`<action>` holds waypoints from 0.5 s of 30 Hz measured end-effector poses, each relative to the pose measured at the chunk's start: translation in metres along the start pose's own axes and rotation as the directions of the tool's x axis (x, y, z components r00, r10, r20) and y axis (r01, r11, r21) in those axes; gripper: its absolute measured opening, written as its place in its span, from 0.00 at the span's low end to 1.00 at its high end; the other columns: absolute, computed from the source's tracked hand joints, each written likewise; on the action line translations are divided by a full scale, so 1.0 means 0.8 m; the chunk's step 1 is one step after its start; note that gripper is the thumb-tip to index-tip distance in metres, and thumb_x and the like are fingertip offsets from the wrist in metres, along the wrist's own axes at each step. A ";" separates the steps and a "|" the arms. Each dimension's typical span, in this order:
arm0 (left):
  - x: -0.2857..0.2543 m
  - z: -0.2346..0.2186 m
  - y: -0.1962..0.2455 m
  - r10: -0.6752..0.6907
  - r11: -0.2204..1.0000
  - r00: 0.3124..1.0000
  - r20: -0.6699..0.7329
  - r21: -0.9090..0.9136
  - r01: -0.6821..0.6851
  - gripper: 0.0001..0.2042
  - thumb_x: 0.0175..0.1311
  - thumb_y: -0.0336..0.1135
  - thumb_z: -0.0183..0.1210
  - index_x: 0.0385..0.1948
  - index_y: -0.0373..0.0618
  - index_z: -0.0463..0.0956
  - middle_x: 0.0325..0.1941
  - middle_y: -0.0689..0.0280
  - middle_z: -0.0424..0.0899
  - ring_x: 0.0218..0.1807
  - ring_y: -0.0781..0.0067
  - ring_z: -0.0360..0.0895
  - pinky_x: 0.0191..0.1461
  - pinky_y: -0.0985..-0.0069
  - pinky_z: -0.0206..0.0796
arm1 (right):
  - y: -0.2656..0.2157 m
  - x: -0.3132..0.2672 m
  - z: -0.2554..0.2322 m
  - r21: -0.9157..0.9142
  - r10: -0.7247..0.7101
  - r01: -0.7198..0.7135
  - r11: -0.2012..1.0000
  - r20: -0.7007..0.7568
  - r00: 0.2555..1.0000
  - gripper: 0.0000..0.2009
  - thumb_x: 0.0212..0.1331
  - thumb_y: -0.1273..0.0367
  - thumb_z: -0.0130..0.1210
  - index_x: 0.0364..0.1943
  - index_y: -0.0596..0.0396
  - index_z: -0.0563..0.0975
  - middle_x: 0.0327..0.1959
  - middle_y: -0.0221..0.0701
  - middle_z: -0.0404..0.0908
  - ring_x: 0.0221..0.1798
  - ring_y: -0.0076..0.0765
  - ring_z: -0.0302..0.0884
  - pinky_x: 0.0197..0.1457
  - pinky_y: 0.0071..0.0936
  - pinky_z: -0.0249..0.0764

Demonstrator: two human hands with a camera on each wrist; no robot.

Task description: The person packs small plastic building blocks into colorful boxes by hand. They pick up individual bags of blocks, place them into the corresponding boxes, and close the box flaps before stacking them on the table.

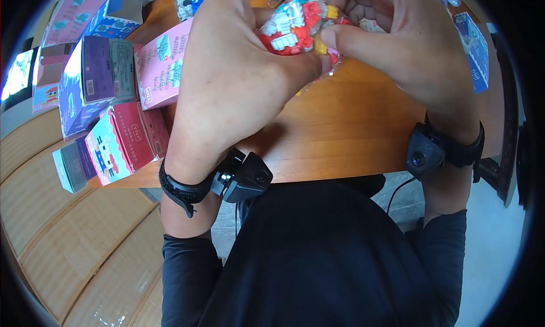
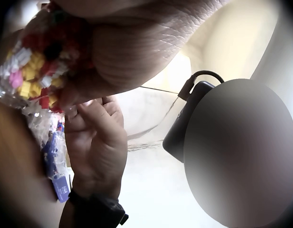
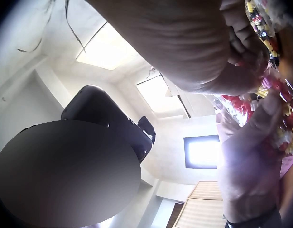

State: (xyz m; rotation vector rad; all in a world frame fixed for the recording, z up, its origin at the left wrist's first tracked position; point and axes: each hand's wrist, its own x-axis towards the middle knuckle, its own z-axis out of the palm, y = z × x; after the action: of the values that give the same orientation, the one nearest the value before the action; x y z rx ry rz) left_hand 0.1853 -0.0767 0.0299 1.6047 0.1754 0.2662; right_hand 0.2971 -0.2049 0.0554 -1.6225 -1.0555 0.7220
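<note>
A clear plastic bag of small toy building bricks (image 1: 292,28), red, white and yellow, is held up over the wooden table (image 1: 352,134) at the top of the head view. My left hand (image 1: 244,77) grips the bag from the left, its thumb along the lower side. From the right, my right hand (image 1: 411,48) pinches the bag's edge with thumb and fingers. In the left wrist view the bricks (image 2: 34,76) bulge under my left palm, and my right hand (image 2: 101,142) meets the bag's edge. Part of the bag is hidden behind the hands.
Pink (image 1: 162,68), purple (image 1: 85,85) and red (image 1: 133,136) cardboard boxes crowd the table's left side. Another bag with blue and white bricks (image 1: 192,2) lies behind my left wrist. At the right edge is a blue box (image 1: 474,54) beside clear plastic wrapping.
</note>
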 end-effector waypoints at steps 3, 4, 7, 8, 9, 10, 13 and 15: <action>-0.001 -0.012 0.014 -0.089 0.980 0.992 0.087 -0.169 0.103 0.23 0.46 0.13 0.64 0.42 0.37 0.62 0.39 0.59 0.76 0.40 0.78 0.77 0.40 0.84 0.71 | 0.007 0.002 0.000 0.023 0.005 -0.004 1.000 -0.014 1.000 0.14 0.47 0.83 0.58 0.36 0.59 0.67 0.28 0.27 0.73 0.31 0.15 0.70 0.33 0.14 0.68; 0.001 -0.012 0.005 -0.072 0.985 0.995 0.064 -0.153 0.081 0.24 0.46 0.14 0.64 0.44 0.36 0.63 0.40 0.59 0.77 0.40 0.76 0.77 0.41 0.82 0.72 | 0.009 0.002 0.002 0.031 0.004 -0.003 1.000 -0.034 0.999 0.14 0.48 0.83 0.58 0.36 0.59 0.67 0.28 0.27 0.74 0.31 0.16 0.71 0.33 0.14 0.69; 0.002 -0.008 -0.009 -0.040 0.994 0.999 -0.015 -0.103 0.038 0.23 0.47 0.18 0.65 0.48 0.36 0.68 0.41 0.59 0.80 0.40 0.72 0.80 0.44 0.76 0.74 | 0.014 0.003 0.000 0.089 -0.034 0.041 0.995 -0.078 0.996 0.14 0.51 0.80 0.61 0.39 0.61 0.69 0.30 0.30 0.77 0.33 0.17 0.74 0.37 0.13 0.71; 0.001 -0.007 -0.004 -0.040 0.996 0.998 -0.051 -0.087 0.036 0.23 0.48 0.20 0.66 0.49 0.36 0.71 0.42 0.60 0.81 0.40 0.71 0.81 0.46 0.73 0.75 | 0.015 0.004 -0.009 0.155 -0.035 0.041 0.987 -0.042 0.998 0.14 0.51 0.78 0.62 0.40 0.61 0.70 0.31 0.31 0.79 0.34 0.17 0.75 0.38 0.13 0.72; 0.000 -0.010 -0.001 -0.091 0.991 0.996 -0.017 -0.097 0.089 0.24 0.47 0.20 0.66 0.49 0.35 0.70 0.41 0.60 0.81 0.40 0.71 0.81 0.45 0.73 0.75 | 0.016 0.006 -0.015 0.216 -0.029 0.033 0.976 -0.020 0.999 0.15 0.52 0.78 0.63 0.41 0.61 0.70 0.31 0.31 0.79 0.34 0.18 0.76 0.39 0.13 0.72; -0.001 -0.012 -0.002 -0.086 0.988 0.996 -0.001 -0.126 0.085 0.24 0.47 0.20 0.66 0.49 0.35 0.70 0.41 0.60 0.81 0.40 0.71 0.81 0.45 0.74 0.75 | 0.016 0.009 -0.021 0.275 -0.023 0.022 0.961 0.003 1.000 0.15 0.52 0.77 0.63 0.41 0.62 0.70 0.32 0.32 0.80 0.34 0.18 0.77 0.39 0.13 0.73; -0.001 -0.013 0.000 -0.119 0.972 0.992 0.048 -0.196 0.126 0.24 0.48 0.21 0.67 0.50 0.35 0.71 0.40 0.61 0.82 0.39 0.72 0.81 0.44 0.74 0.75 | 0.023 0.010 -0.022 0.303 -0.044 0.041 0.952 0.000 0.999 0.13 0.53 0.76 0.62 0.41 0.61 0.71 0.33 0.31 0.81 0.36 0.19 0.77 0.43 0.15 0.72; -0.002 -0.014 -0.001 -0.102 0.974 0.994 0.051 -0.196 0.110 0.23 0.48 0.21 0.67 0.49 0.35 0.71 0.39 0.61 0.82 0.39 0.72 0.81 0.44 0.74 0.75 | 0.028 0.010 -0.020 0.302 -0.073 0.078 0.950 -0.030 0.997 0.08 0.57 0.75 0.58 0.39 0.59 0.73 0.36 0.31 0.81 0.39 0.19 0.77 0.46 0.17 0.71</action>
State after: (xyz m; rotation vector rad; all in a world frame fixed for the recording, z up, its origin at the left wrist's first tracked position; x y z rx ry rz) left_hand 0.1809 -0.0664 0.0292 1.3963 0.1964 0.1634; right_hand 0.3204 -0.2062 0.0391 -1.3164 -0.9374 0.7750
